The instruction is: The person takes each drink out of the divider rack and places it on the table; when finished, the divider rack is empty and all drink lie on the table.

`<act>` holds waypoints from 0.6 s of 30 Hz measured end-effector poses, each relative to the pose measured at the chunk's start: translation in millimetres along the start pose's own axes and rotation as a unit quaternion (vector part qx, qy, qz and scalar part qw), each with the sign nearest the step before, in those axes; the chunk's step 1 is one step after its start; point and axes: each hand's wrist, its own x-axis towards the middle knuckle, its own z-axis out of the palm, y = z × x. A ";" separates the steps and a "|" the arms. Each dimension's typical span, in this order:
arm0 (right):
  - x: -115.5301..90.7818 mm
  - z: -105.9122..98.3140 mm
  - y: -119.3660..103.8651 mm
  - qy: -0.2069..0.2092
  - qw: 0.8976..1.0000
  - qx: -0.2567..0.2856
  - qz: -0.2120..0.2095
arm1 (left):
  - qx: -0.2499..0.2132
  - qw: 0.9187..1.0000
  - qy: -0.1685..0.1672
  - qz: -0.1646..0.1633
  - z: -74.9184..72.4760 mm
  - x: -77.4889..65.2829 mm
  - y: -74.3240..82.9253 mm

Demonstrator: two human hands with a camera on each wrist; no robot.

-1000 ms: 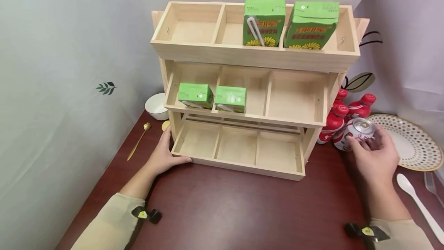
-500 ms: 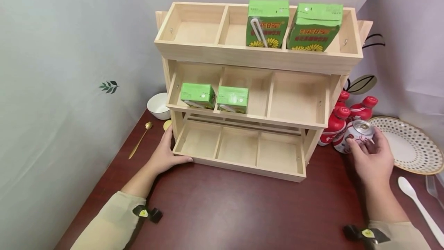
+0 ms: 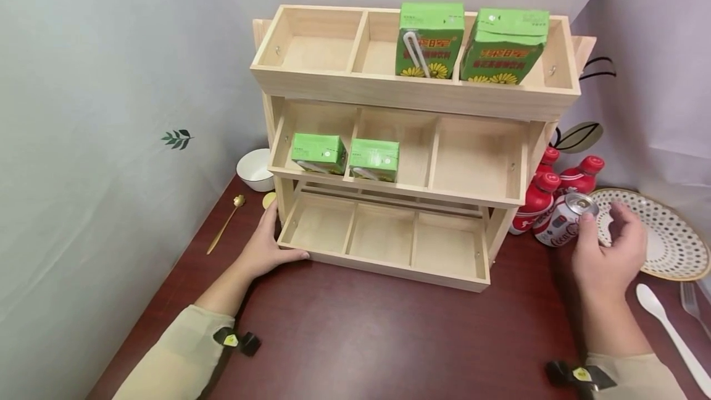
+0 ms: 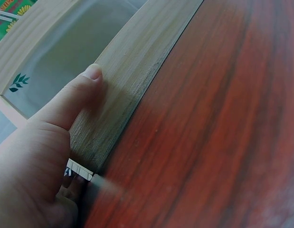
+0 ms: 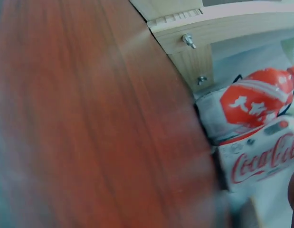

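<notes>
My left hand [image 3: 265, 252] grips the lower left corner of a three-tier wooden shelf [image 3: 413, 94]. Its thumb lies along the front board [image 4: 123, 80] in the left wrist view, while the other fingers go round the side, partly hidden. On the right, my right hand [image 3: 608, 258] is beside a silver Coca-Cola can [image 3: 562, 227], fingers parted and thumb near the can's right edge. The can stands upright on the table against red-capped bottles [image 3: 536, 202]; its label [image 5: 263, 156] faces the right wrist view. Only a sliver of that hand shows there.
Green drink cartons stand on the top tier [image 3: 430, 42] and middle tier [image 3: 373, 156]. A dotted plate [image 3: 674, 233], white spoon [image 3: 666, 320] and fork [image 3: 691, 304] lie at right. At left are a white bowl [image 3: 255, 170] and gold spoon [image 3: 224, 227].
My right hand has let go of the can and drawn slightly right, its fingers spreading. The can stays beside the bottles. My left hand keeps its grip on the shelf.
</notes>
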 end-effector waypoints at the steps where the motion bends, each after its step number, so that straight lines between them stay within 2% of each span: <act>1: 0.9 0.5 -8.2 0.017 0.999 0.016 -0.029 | 0.000 1.000 0.000 0.000 -0.3 0.2 -0.1; 3: 1.9 1.3 -27.5 0.042 0.995 0.053 -0.073 | -0.001 1.000 -0.001 0.001 -0.9 0.6 0.2; 6: 2.1 3.4 -52.9 0.064 0.984 0.123 -0.116 | -0.004 1.000 -0.003 0.000 -0.5 0.1 0.4; 10: 2.5 8.0 -68.4 0.072 0.971 0.186 -0.134 | -0.004 1.000 0.000 -0.002 -0.6 -1.1 0.6; 18: -1.1 18.2 -100.2 0.071 0.958 0.225 -0.160 | -0.007 1.000 -0.001 -0.003 -1.1 -0.9 -0.8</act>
